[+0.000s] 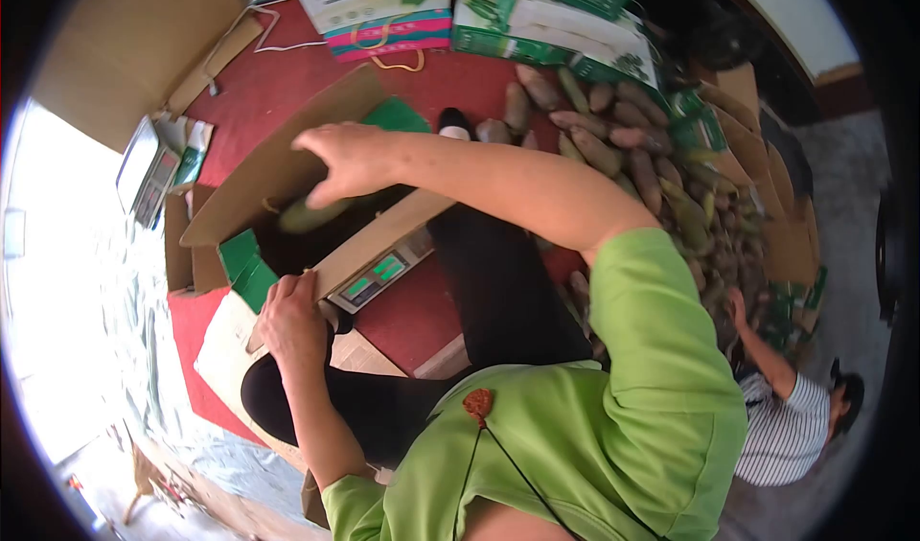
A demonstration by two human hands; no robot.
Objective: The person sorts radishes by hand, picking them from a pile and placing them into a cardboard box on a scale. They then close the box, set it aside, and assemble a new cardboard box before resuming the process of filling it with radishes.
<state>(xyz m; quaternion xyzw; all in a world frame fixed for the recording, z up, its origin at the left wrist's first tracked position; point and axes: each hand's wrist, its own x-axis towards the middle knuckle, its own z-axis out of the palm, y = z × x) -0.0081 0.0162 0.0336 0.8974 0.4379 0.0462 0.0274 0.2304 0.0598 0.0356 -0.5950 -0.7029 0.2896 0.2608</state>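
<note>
An open cardboard box [240, 188] with green inner flaps sits in front of me. Inside it, a long pale-green vegetable [316, 216] shows blurred in the shade. Over the box, my right hand [350, 161] reaches across with thumb and fingers apart, just above that vegetable; no object shows in its grasp. My left hand [290, 322] is closed on the corner of the box's near flap [383, 239]. Below this flap, a digital scale [379, 275] with lit green displays is partly covered by the box.
Long purplish and green vegetables [613, 143] lie heaped to the right on the red floor covering [278, 81]. Printed cartons [556, 28] stand at the back. Another scale [151, 179] is at left. A person in a striped shirt [786, 431] is beside the heap.
</note>
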